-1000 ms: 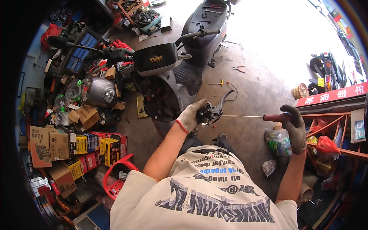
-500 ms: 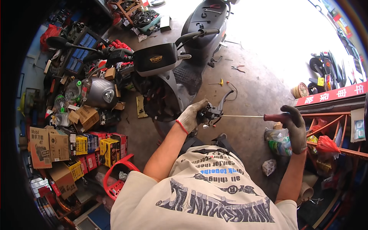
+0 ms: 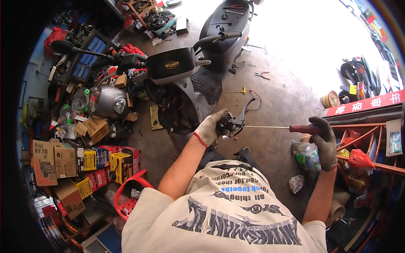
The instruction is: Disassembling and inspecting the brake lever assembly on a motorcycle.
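Note:
My left hand (image 3: 213, 126), in a pale work glove with a red cuff, is closed round a black brake lever assembly (image 3: 237, 121). Its lever sticks up and away, and a thin cable (image 3: 256, 101) runs off beside it. In my gloved right hand (image 3: 325, 143) is the dark red handle of a long screwdriver (image 3: 301, 129). The screwdriver lies level, its thin shaft reaching left to the assembly; the tip's exact seat is too small to make out. Just beyond my left hand stands a grey scooter (image 3: 171, 65) with its front opened up and dark parts showing inside.
Pliers (image 3: 262, 76) and a yellow-handled tool (image 3: 239, 90) lie on the concrete floor. More tools rest on the scooter's seat (image 3: 223, 19). Boxes (image 3: 65, 158) and a red plastic chair (image 3: 128, 204) crowd the left. At right stands an orange-framed rack (image 3: 367, 145) with bags.
The brake lever assembly has shifted very slightly to the left with my left hand. The screwdriver stays against it, and its handle has turned a little in my right hand.

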